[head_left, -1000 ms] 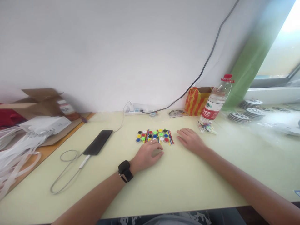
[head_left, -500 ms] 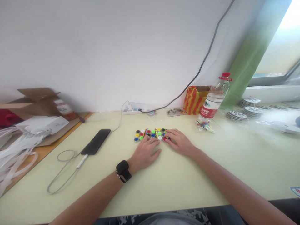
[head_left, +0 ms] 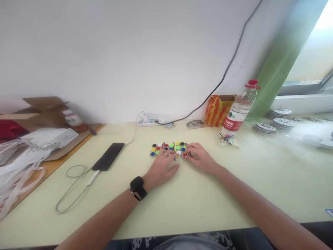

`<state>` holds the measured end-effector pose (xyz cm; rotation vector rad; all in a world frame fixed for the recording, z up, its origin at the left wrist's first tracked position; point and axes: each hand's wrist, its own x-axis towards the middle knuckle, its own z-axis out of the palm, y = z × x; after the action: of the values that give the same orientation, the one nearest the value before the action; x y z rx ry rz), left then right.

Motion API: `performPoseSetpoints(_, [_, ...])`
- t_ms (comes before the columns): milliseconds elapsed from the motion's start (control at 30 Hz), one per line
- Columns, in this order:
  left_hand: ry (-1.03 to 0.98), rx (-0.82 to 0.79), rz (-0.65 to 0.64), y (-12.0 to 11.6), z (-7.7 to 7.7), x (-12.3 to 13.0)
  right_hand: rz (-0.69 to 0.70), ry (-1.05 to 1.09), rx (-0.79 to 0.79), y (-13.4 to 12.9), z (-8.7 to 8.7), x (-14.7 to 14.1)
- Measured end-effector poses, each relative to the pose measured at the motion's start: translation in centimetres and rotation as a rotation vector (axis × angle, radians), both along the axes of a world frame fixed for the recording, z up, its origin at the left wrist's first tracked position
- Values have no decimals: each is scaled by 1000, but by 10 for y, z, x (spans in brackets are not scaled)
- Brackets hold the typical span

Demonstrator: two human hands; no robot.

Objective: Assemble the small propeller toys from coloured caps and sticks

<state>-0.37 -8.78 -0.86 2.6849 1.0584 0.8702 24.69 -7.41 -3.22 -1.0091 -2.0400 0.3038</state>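
Observation:
Several small round discs (head_left: 158, 148) in blue, yellow, red, green, black and white lie in rows on the table, with thin coloured sticks (head_left: 174, 146) between them. My left hand (head_left: 163, 166) rests over the front of the rows, fingers stretched out and touching the pieces, thumb apart. It wears a ring and a black watch. At the right end, my right hand (head_left: 199, 159) has thumb and fingers closed around a red disc (head_left: 184, 155). The left fingers hide part of the middle discs.
On the left lie a black phone (head_left: 108, 157) with a cable, white straps and an open cardboard box (head_left: 47, 109). A power strip (head_left: 151, 120), glasses (head_left: 195, 124), striped bag (head_left: 214, 111), water bottle (head_left: 238, 113) and small bag of bits (head_left: 229, 139) stand behind. Stacked reels (head_left: 283, 123) are far right.
My right fingers have drawn together at the red disc, which has shifted slightly right, apart from the white one. My left hand stays almost in place. The view has shifted slightly.

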Motion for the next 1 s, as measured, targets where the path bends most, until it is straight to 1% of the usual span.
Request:
performPoseSetpoints(67, [-59, -27, -10, -1, 2, 0, 5, 60, -18, -3, 4, -2])
performPoseSetpoints(167, [-164, -140, -62, -3, 5, 0, 40, 110, -39, -13, 13, -10])
performPoseSetpoints(300, [-298, -421, -177, -4, 3, 2, 146, 116, -65, -27, 21, -22])
performPoseSetpoints(367, [-376, -542, -207, -2, 0, 3, 157, 138, -92, -27, 22, -22])
performPoseSetpoints(433, [-464, -608, -201, 0, -3, 3, 95, 178, -126, -22, 20, -16])
performPoseSetpoints(533, [-530, -684, -187, 2, -6, 2, -72, 154, -147, -8, 10, 1])
performPoseSetpoints(600, [-531, -713, -186, 2, -7, 2, -142, 75, -145, 1, 2, 12])
performPoseSetpoints(733, [-495, -720, -177, 2, -8, 2, -126, -28, -99, 14, -11, 24])
performPoseSetpoints(867, [-475, -719, -163, 1, -8, 1, -123, -89, -87, 18, -17, 24])
performPoseSetpoints(1000, [-451, -720, -151, 0, -6, 2, -145, -75, -112, 22, -20, 24])
